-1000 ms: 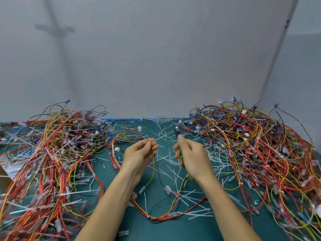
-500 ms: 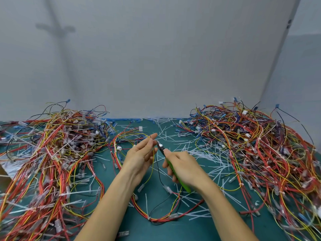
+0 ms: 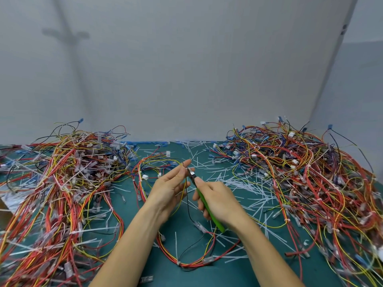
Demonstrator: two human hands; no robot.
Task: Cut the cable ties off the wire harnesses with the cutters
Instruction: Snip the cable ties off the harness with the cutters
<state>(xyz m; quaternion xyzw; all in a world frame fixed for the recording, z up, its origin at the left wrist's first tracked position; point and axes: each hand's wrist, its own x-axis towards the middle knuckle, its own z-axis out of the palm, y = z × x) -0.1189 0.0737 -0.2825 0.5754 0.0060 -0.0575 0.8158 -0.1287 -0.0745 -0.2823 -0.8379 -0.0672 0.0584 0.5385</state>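
— While the green-handled metal cutters [image 3: 200, 193] are what matters most, where exactly are they?
— Gripped in the right hand [image 3: 219, 201], fingers curled round the handles, lifted above the middle of the dark green mat [image 3: 207, 276]. Their nose is at, or just beside, the fingertips of the left hand [image 3: 172, 183].
— And that hand?
— Fingers mostly stretched out, thumb and forefinger pinching thin yellow and black wires of a loose red, yellow and black wire harness [image 3: 182, 265], whose loop trails down onto the near part of the mat. (Whether a tie sits between the blades is too small to tell, and so is how far the blades are parted.)
— Which way do the cutters point?
— Long axis on a diagonal: handle ends near and right, nose far and left, aimed at the pinched wires.
— How far along is the job?
— Well into it but nowhere near done, I would judge. Cut white plastic tie tails [image 3: 234, 183] litter the mat far of the hands and to their right, so many ties are off. One tangled heap of coloured harnesses on the left [image 3: 62, 183] and a matching heap on the right [image 3: 300, 172] remain. Small white ties show in both, and I cannot tell which heap is finished.
— Beyond them?
— Only a plain grey wall [image 3: 186, 79] along the far edge.
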